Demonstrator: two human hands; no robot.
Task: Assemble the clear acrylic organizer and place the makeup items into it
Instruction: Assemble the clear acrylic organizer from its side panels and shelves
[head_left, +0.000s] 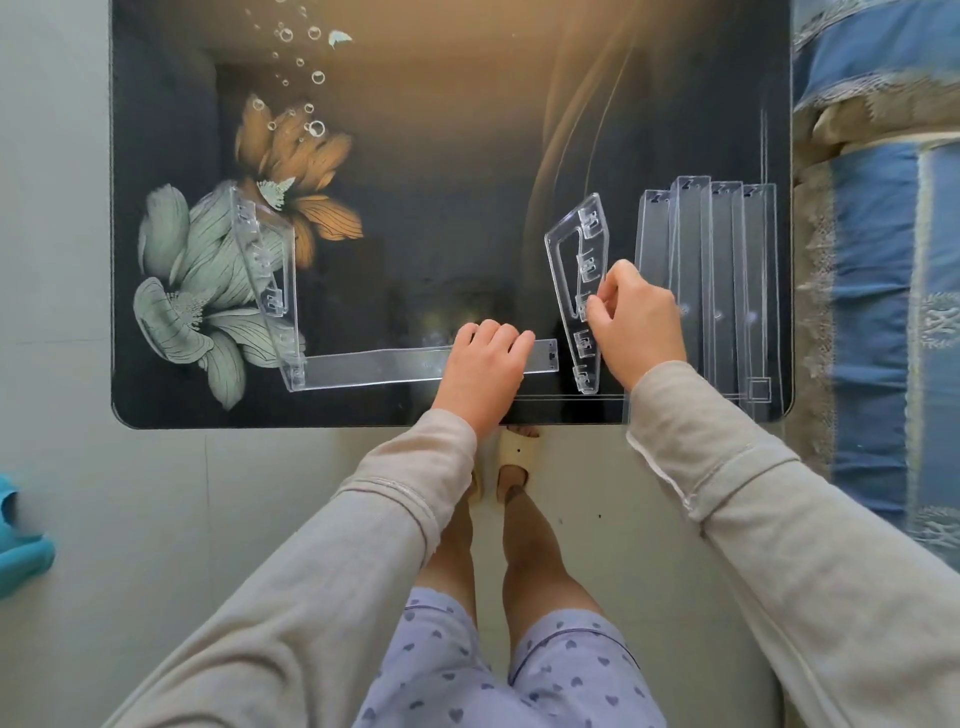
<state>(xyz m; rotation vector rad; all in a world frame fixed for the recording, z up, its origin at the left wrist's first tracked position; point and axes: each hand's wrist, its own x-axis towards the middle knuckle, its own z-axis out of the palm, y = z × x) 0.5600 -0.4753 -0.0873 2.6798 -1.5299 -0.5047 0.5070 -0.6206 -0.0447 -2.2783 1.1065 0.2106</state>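
Note:
On the dark flower-printed table (441, 182), a clear acrylic side panel (267, 280) stands upright at the left. A long clear strip (374, 368) joins its lower end and runs right. My left hand (483, 369) grips the strip near its right end, fingers curled over it. A second clear side panel (576, 291) stands upright just right of the strip's free end. My right hand (639, 322) pinches this panel's right edge. A small gap separates the strip's end from the second panel. No makeup items are in view.
Several more clear acrylic strips (711, 280) lie side by side at the table's right end. A blue patterned bedcover (883, 260) borders the table's right side. A blue object (21, 540) lies on the floor at the left.

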